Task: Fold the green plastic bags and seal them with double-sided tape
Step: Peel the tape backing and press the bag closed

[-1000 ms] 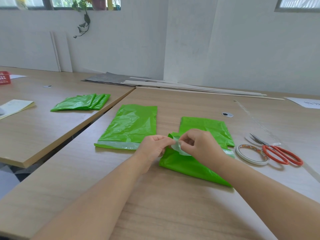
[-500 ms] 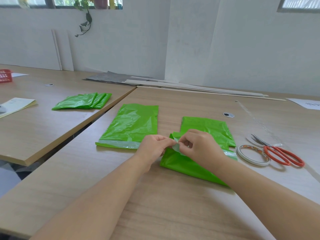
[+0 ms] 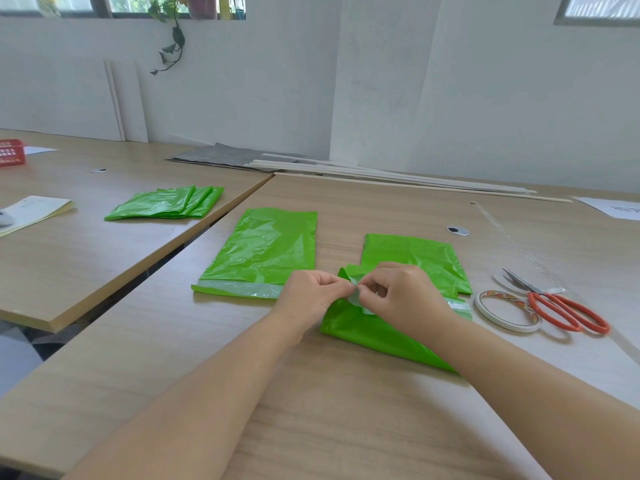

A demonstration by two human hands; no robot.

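near: left hand [image 3: 311, 296] and right hand [image 3: 405, 296] pinch one pale strip [image 3: 356, 301] over the folded green bag [image 3: 367, 332] on the table [image 3: 311, 410]; right hand hides its middle | right: tape roll [image 3: 505, 311], scissors [image 3: 564, 310] side by side | left: flat bag [image 3: 266, 251] | far left: bag stack [image 3: 166, 204]

bag [image 3: 268, 252] left of folded bag [image 3: 415, 258], tape roll [image 3: 506, 311], scissors [image 3: 561, 306] right

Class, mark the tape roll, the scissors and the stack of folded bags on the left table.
tape roll [image 3: 504, 323]: head view, near white rim.
scissors [image 3: 536, 298]: head view, orange handle by the pivot.
stack of folded bags [image 3: 166, 204]: head view, top bag's middle.
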